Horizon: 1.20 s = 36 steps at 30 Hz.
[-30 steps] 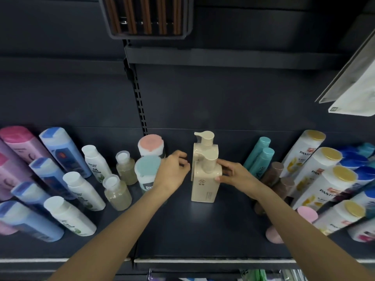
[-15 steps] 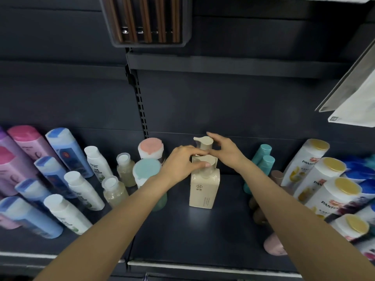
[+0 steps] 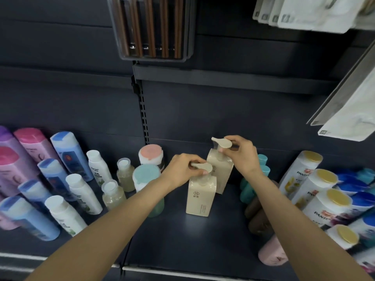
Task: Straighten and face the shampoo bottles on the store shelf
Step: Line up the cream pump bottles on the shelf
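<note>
Front pump bottle (image 3: 199, 197): beige, upright on the dark shelf (image 3: 182, 240), its printed label facing you, its pump nozzle pointing to your left.
Rear pump bottle (image 3: 222, 171): same beige kind, just behind and to the right of the front one, its nozzle also pointing left.
Your left hand (image 3: 182, 171): fingers curled over the front bottle's pump head (image 3: 203, 167), pinching it from above.
Your right hand (image 3: 243, 155): thumb and fingertips pinching the rear bottle's pump head (image 3: 222, 142) from the right side.
Left neighbours: a jar with a teal lid (image 3: 146, 175) close beside your left wrist, a jar with a pink lid (image 3: 151, 154) behind it, then two clear bottles (image 3: 113, 193) holding a pale yellowish liquid.
Further left: white bottles (image 3: 81, 191), blue bottles (image 3: 69, 151) and pink bottles (image 3: 30, 142) in rows.
Right neighbours: teal bottles (image 3: 263, 169) partly hidden behind your right forearm, brown bottles (image 3: 257, 220) in front of them, white gold-capped Pantene bottles (image 3: 316, 185) beyond.
Open room: bare shelf surface in front of the two beige bottles, reaching to the shelf's front edge (image 3: 182, 271).
Above: a hanging pack of brown sticks (image 3: 152, 29) over the shelf upright; white packaged goods (image 3: 304, 13) at upper right.
</note>
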### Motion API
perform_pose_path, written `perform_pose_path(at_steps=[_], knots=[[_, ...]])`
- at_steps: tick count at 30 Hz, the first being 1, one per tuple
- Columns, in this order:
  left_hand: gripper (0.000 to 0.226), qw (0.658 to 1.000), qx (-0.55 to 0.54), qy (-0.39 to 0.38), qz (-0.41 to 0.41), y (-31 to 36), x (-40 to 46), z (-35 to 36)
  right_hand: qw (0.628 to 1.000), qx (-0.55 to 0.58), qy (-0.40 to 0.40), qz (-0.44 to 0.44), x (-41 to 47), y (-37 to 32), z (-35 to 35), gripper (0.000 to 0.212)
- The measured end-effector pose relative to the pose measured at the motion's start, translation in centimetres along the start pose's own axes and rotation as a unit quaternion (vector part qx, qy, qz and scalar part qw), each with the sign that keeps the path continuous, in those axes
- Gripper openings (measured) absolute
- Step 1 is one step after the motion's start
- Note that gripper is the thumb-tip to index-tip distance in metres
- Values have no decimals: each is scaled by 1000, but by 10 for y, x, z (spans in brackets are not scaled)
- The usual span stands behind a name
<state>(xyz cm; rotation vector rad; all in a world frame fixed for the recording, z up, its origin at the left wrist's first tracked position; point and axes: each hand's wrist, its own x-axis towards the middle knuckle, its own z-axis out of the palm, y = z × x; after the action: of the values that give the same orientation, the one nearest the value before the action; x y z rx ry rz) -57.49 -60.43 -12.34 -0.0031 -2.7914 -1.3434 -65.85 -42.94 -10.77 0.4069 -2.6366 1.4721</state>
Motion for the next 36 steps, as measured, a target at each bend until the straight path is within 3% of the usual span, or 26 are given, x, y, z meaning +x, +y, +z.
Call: perform_pose_path(at_steps=[5,8,11,16,21,23,27,30,33,36], knots=[[39,1000,17,-9,-1,3,1,-2,997,-2,73,-10,-19,-28,-35,37],[55,1000,26,4,-7,7,1,0,993,22,116,-11,-36,-38,-50,38],[67,999,42,16,19,14,0,4,992,14,125,-15,-51,-43,-61,41],[57,996,11,10,85,37,-9,14,995,-4,97,-17,-71,-44,-73,44],[57,977,-99,-176,70,47,-30,16,994,74,84,6,-90,-47,-72,37],[52,975,-108,-190,49,43,-39,11,988,125,89,19,-96,-52,-71,34],[44,986,-115,-105,58,39,-57,-4,978,189,81,21,-104,-62,-61,39],[46,995,-78,9,67,39,-72,-12,985,153,77,17,-103,-67,-55,38],[49,987,69,113,91,44,-86,-21,990,126,30,49,-105,-75,-52,33],[48,953,232,157,114,46,-96,-28,982,161,11,100,-109,-83,-37,44]])
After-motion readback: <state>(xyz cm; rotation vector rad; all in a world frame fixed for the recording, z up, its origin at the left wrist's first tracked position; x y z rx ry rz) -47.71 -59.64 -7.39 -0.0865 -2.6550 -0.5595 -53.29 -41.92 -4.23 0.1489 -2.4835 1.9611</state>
